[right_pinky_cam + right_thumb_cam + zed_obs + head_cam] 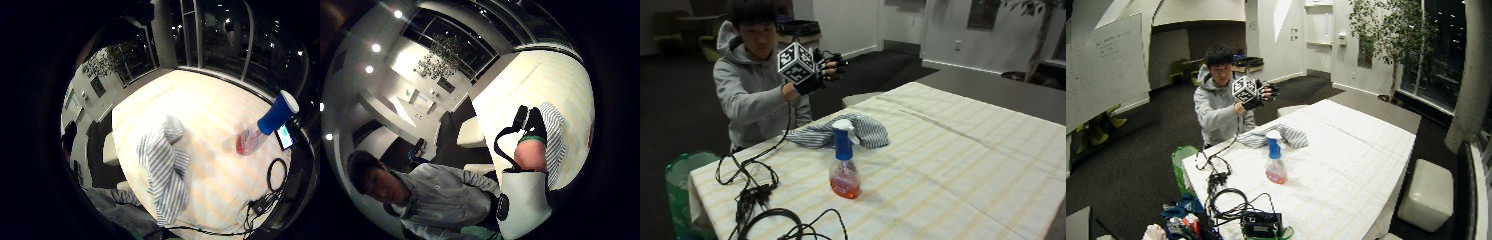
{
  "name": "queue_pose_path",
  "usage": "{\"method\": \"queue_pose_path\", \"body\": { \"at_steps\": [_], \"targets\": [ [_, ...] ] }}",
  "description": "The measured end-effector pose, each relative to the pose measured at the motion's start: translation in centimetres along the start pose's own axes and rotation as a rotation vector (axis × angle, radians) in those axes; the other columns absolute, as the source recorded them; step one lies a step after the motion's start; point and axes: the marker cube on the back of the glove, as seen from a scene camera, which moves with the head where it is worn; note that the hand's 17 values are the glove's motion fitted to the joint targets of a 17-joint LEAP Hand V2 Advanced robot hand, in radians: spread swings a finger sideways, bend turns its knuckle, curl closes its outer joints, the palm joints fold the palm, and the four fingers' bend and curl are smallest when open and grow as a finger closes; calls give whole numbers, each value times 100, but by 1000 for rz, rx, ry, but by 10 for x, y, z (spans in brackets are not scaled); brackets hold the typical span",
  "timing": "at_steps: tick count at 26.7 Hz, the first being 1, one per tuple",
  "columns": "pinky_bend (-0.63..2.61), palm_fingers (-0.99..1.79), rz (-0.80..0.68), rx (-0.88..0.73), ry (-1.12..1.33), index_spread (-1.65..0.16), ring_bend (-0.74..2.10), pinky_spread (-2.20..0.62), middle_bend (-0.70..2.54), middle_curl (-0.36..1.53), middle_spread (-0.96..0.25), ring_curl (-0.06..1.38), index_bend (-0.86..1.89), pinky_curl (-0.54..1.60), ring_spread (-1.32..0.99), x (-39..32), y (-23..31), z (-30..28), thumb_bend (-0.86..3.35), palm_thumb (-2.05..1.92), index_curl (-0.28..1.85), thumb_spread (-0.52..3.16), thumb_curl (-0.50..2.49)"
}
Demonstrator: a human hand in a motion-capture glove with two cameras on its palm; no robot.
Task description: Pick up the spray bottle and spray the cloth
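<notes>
On a table (986, 150) covered with a pale striped tablecloth, the spray bottle (843, 167) stands upright near the striped cloth (840, 132), while the gloved right hand (821, 72) hovers raised above them, fingers relaxed, holding nothing.

The gloved right hand (814, 70) is raised at chest height with the forearm bent upward at the elbow; its fingers (833, 64) are spread and relaxed, and nothing is held.
</notes>
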Motion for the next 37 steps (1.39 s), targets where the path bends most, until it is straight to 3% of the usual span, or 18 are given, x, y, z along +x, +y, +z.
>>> {"method": "queue_pose_path", "body": {
  "at_steps": [23,37],
  "targets": [
    [47,5,386,427,-100,-39,28,23,23,33,-3,28,6,37,2,133,22,-39,-3,82,18,89,55],
    [50,-17,584,461,-129,-41,31,25,17,30,2,28,6,36,3,196,35,-15,-10,50,11,85,43]
  ]
}}
